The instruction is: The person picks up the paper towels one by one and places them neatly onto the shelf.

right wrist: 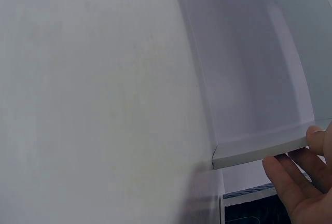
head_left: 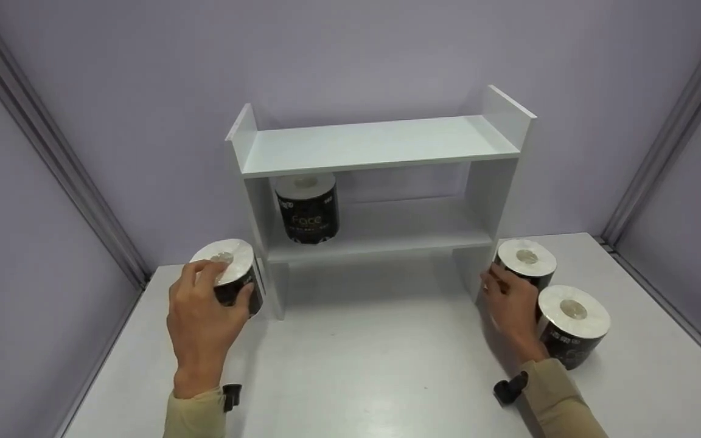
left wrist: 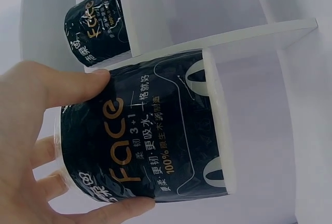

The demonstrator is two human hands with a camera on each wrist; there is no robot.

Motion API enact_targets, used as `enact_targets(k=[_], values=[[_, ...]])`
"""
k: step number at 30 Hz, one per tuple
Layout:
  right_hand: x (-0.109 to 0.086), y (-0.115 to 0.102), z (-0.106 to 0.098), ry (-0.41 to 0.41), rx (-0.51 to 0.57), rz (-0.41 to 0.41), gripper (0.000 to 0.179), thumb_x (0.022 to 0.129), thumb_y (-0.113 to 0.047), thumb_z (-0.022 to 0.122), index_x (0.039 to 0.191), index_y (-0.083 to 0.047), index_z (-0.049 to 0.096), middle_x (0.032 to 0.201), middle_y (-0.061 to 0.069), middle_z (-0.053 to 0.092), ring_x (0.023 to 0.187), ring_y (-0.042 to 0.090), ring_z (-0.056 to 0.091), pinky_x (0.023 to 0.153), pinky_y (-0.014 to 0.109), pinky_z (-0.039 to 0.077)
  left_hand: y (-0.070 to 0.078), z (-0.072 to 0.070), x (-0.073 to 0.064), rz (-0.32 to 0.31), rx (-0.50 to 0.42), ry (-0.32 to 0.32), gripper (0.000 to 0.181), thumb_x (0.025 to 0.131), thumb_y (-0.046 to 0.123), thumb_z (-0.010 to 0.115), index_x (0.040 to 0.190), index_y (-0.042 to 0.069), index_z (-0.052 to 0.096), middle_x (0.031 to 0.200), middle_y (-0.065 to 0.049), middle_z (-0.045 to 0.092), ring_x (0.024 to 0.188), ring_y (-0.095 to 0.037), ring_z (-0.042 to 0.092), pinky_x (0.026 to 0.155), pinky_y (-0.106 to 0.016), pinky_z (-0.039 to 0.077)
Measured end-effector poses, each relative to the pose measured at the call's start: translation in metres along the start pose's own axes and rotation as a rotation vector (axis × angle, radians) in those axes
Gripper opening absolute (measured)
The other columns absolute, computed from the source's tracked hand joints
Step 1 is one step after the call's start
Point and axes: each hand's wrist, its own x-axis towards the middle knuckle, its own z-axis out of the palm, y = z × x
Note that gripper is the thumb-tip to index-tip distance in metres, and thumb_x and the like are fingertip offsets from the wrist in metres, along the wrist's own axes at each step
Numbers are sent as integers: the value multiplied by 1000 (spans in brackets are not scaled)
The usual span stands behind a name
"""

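Note:
My left hand (head_left: pixel 207 310) grips a toilet paper roll (left wrist: pixel 145 130) in a black "Face" wrapper, thumb on one side and fingers around the other. This roll is held just outside the left side panel of a white shelf unit (head_left: pixel 381 146), and in the left wrist view its lower end appears off the table. At the unit's other end, my right hand (head_left: pixel 512 307) pinches the front edge of the right side panel (right wrist: pixel 259 154) between thumb and fingers. A second roll (head_left: pixel 527 258) stands just behind that hand, partly hidden by it.
Another wrapped roll (head_left: pixel 308 210) stands on the middle shelf at its left end. A further roll (head_left: pixel 572 325) is on the white table (head_left: pixel 362 377), right of my right wrist. Pale walls (head_left: pixel 356 55) enclose the back and sides.

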Motion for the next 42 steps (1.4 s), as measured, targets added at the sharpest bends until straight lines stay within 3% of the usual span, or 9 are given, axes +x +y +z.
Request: enact_targets(k=[12,20,27,31,42], values=[[0,1,1,-4,38,-6,37,106,-7,67,139,7,64,124,28,74,109,43,75,78,6,56,19,-9,-5,-18,20,-59,52,75,16,98,122,10,76,122,-17,67,111,-52,65,80,-70,59],[0,1,2,12,-15,-24,35,107,-12,67,139,0,69,121,21,77,103,33,77,74,4,53,31,-15,-6,-9,17,-52,50,74,15,98,118,10,76,120,-15,68,109,-52,66,79,-70,60],[-1,0,2,18,-5,-43,33,107,-12,67,137,0,70,120,21,78,103,37,77,74,3,52,40,-17,-7,1,19,-51,51,74,18,99,118,11,76,122,-14,68,109,-50,66,77,-70,60],[0,-1,2,34,-14,-56,30,106,-11,67,134,-2,73,115,20,79,97,31,78,72,4,53,43,-16,-8,10,22,-52,52,74,19,99,119,12,75,122,-13,68,110,-50,66,77,-70,60],[0,-2,2,17,-20,-25,32,107,-12,67,137,-2,71,118,20,78,99,31,77,73,5,53,50,-15,-10,36,10,-42,51,73,18,99,118,13,76,122,-13,68,112,-48,66,80,-68,61]])
